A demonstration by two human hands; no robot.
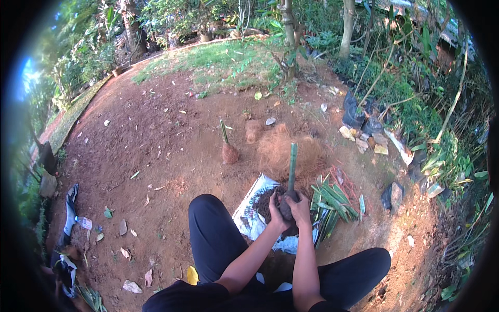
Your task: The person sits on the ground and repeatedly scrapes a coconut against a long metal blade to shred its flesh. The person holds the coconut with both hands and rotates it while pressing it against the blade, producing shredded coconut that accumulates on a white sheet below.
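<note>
Between my left hand (277, 210) and my right hand (299, 207) is a ball of dark soil (286, 210), pressed around the base of an upright green plant cutting (292, 165). Both hands are above a white printed sack (249, 210) that bears loose dark soil (264, 201). Just beyond lies a loose heap of brown coconut fibre (284, 150). Right of the sack are several cut green leaves (335, 201), with red strings (345, 181) beside them. Farther off to the left, a fibre-wrapped ball (230, 153) with a green cutting in it stands on the ground.
A smaller fibre clump (253, 130) lies behind the wrapped ball. Stones (380, 144) and black plastic bags (353, 111) line the right side. A plastic bottle (84, 222) lies at the left. Trees and a grass patch (214, 58) are at the back.
</note>
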